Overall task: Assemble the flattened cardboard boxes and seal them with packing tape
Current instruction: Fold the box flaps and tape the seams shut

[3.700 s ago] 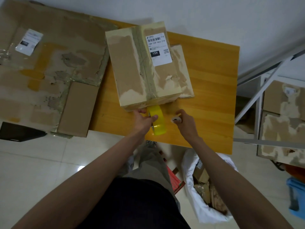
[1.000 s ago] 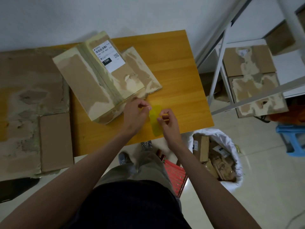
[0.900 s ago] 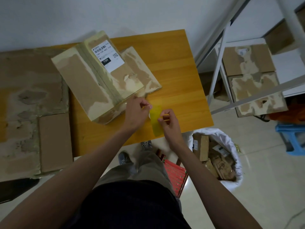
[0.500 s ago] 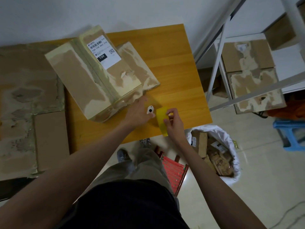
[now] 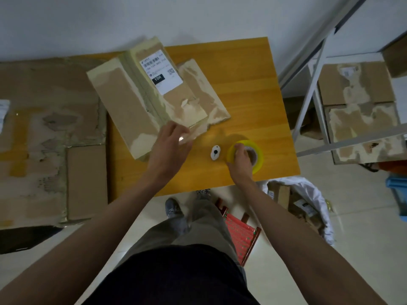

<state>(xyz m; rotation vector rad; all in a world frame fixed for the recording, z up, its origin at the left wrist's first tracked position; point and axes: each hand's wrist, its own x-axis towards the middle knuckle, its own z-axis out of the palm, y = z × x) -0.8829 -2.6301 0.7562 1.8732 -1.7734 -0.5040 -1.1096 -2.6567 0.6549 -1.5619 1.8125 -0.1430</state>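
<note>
An assembled cardboard box (image 5: 132, 102) with a white shipping label and a taped centre seam sits on the orange wooden table (image 5: 248, 84). My left hand (image 5: 169, 148) rests with spread fingers against the box's near corner. The yellow tape roll (image 5: 256, 154) lies flat on the table to the right, and my right hand (image 5: 241, 158) holds it from above, fingers curled over its rim. A small white cutter (image 5: 215, 152) lies on the table between my hands, untouched.
Flattened cardboard sheets (image 5: 48, 137) cover the surface at the left. A metal shelf rack (image 5: 312, 84) with worn boxes (image 5: 359, 106) stands at the right. On the floor are a white bag of cardboard scraps (image 5: 308, 203) and a red stool (image 5: 240, 232).
My right hand has set the tape roll flat on the table, further right. My left hand let go of the white cutter, now lying on the table, and moved up to the box's corner.
</note>
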